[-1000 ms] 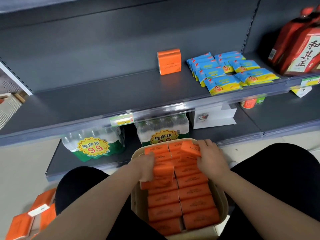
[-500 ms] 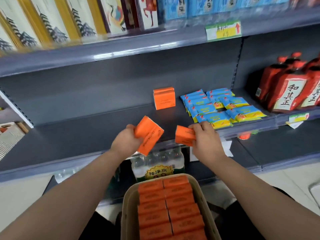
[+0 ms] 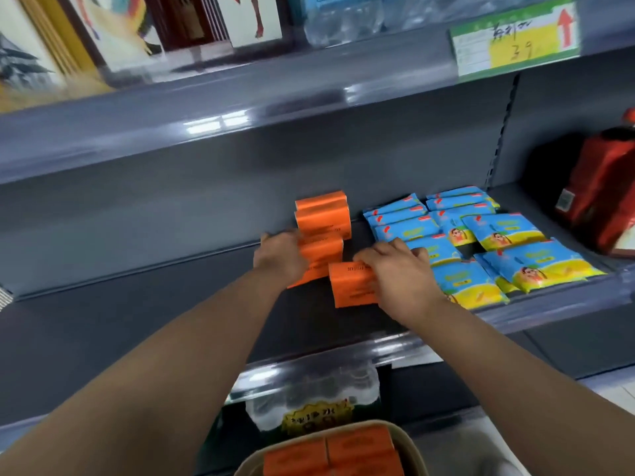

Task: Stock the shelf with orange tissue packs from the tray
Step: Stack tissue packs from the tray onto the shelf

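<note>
Two orange tissue packs (image 3: 323, 213) stand stacked at the back of the grey shelf (image 3: 137, 304). My left hand (image 3: 280, 257) grips orange packs (image 3: 321, 257) just in front of that stack. My right hand (image 3: 402, 273) holds another orange pack (image 3: 354, 285) low over the shelf, to the right of the left hand's packs. The beige tray (image 3: 412, 444) sits at the bottom edge with several orange packs (image 3: 330, 451) in it.
Blue and yellow packets (image 3: 481, 245) lie in rows right of the orange packs. Red bottles (image 3: 601, 201) stand at the far right. Bottled water (image 3: 316, 393) sits on the shelf below. A price tag (image 3: 515, 39) hangs on the upper shelf edge.
Both hands took orange packs out of the tray, lifted them and reached forward onto the shelf, close to the stacked orange packs. The camera tilted up.
</note>
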Available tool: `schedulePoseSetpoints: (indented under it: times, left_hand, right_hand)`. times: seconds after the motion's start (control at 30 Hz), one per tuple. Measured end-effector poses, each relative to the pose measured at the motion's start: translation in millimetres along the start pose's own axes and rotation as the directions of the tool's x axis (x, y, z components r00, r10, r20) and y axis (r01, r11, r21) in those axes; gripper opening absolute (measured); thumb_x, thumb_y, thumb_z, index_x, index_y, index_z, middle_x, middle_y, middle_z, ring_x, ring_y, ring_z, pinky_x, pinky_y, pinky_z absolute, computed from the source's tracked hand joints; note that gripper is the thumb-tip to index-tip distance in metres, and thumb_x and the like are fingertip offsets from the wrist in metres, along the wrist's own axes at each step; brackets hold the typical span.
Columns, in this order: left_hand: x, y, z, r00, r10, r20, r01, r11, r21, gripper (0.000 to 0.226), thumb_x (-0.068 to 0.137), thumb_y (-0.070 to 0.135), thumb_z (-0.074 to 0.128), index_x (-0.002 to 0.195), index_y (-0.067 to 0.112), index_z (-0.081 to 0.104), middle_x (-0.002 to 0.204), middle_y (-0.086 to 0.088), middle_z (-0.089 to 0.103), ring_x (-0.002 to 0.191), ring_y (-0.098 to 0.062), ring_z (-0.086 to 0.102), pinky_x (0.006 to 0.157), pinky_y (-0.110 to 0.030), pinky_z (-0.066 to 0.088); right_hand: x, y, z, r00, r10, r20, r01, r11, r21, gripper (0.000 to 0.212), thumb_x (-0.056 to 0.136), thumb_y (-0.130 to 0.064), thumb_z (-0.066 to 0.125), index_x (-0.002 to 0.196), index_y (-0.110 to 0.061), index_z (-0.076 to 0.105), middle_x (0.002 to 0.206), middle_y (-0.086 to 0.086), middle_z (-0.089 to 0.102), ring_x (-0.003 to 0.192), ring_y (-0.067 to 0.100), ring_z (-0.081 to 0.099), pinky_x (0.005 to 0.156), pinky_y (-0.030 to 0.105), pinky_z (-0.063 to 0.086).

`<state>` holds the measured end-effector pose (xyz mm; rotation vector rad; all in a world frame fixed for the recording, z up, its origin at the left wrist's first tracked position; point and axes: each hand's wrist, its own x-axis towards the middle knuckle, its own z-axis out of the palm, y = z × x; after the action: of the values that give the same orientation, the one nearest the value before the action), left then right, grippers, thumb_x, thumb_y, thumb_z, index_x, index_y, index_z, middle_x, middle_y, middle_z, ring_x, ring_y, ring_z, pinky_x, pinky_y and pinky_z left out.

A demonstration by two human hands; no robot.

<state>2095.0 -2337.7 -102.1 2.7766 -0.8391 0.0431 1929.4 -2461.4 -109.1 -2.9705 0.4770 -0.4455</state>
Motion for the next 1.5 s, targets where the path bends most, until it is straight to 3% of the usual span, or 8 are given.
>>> schedulePoseSetpoints:
  times: [0.33,0.53,0.7,0.9,1.0,1.07,1.37,1.5]
  left_hand:
    - [61,12,25,0.979,0.119,-0.163,-0.126,0.991,-0.037,0.049,0.084,0.011,0.065,0.130,0.020,0.052,0.131,-0.010,0.042,0.123,-0.029,0.039,0.102,-0.039,0.041]
    - [67,8,20,0.988,0.036,-0.147,-0.075,0.959,-0.274,0.055,0.075,0.017,0.076,0.123,0.016,0.051,0.126,-0.005,0.038,0.117,-0.022,0.046,0.099,-0.027,0.042]
    - [50,-3,2,0.981,-0.025,-0.193,-0.047,0.930,-0.363,0.043,0.087,0.012,0.060,0.128,0.009,0.048,0.132,-0.010,0.043,0.122,-0.025,0.047,0.098,-0.024,0.036]
    - [34,-5,-5,0.989,-0.114,0.096,0.147,0.858,-0.492,0.053,0.091,0.014,0.053,0.140,0.009,0.035,0.134,-0.011,0.051,0.123,-0.026,0.050,0.089,-0.028,0.040]
    - [38,-3,2,0.993,-0.048,0.110,0.099,0.844,-0.527,0.031,0.092,0.022,0.056,0.121,0.018,0.049,0.108,0.000,0.060,0.102,-0.018,0.059,0.076,-0.027,0.042]
    - [40,-2,6,0.991,-0.004,0.131,0.075,0.836,-0.544,0.029,0.093,0.023,0.054,0.122,0.022,0.049,0.106,0.003,0.060,0.098,-0.016,0.059,0.078,-0.028,0.044]
    - [38,1,4,0.985,-0.027,0.169,0.116,0.831,-0.545,0.041,0.095,0.025,0.051,0.135,0.025,0.039,0.112,0.005,0.055,0.104,-0.014,0.055,0.081,-0.028,0.042]
    - [14,6,-16,0.992,-0.036,0.125,0.099,0.834,-0.543,0.052,0.095,0.012,0.047,0.144,0.015,0.031,0.136,-0.004,0.049,0.124,-0.019,0.049,0.088,-0.021,0.034]
  right_hand:
    - [36,15,24,0.999,-0.036,-0.008,0.037,0.999,0.029,0.057,0.085,-0.010,0.055,0.136,-0.034,0.043,0.130,-0.007,0.047,0.125,0.019,0.034,0.099,0.039,0.031]
    - [57,10,26,0.999,-0.033,-0.011,0.033,0.999,0.037,0.056,0.084,-0.007,0.055,0.134,-0.031,0.045,0.128,-0.004,0.048,0.124,0.022,0.035,0.098,0.039,0.033]
    - [81,4,30,1.000,-0.020,-0.008,0.020,0.997,0.069,0.057,0.083,-0.004,0.053,0.134,-0.029,0.047,0.130,-0.001,0.046,0.122,0.024,0.036,0.097,0.039,0.033]
    - [96,-18,43,0.998,0.006,-0.070,-0.001,0.997,0.082,0.051,0.083,-0.007,0.058,0.129,-0.027,0.050,0.138,0.009,0.030,0.122,0.032,0.031,0.101,0.043,0.033]
    - [101,-22,47,0.998,0.048,-0.036,-0.044,0.994,0.100,0.057,0.083,-0.005,0.059,0.133,-0.026,0.041,0.144,0.011,0.023,0.126,0.035,0.028,0.104,0.045,0.033]
    - [105,-23,49,0.998,0.061,-0.009,-0.060,0.993,0.105,0.066,0.083,-0.005,0.061,0.139,-0.026,0.032,0.144,0.012,0.022,0.129,0.034,0.028,0.106,0.045,0.033]
    - [108,-20,55,0.997,0.067,0.033,-0.069,0.996,0.054,0.074,0.088,-0.008,0.058,0.149,-0.022,0.019,0.153,0.010,0.016,0.144,0.037,0.004,0.114,0.049,0.019]
    - [94,-22,43,0.996,0.083,0.036,-0.084,0.996,0.023,0.075,0.089,-0.005,0.053,0.150,-0.023,0.014,0.156,0.008,0.010,0.146,0.034,-0.004,0.116,0.049,0.012]
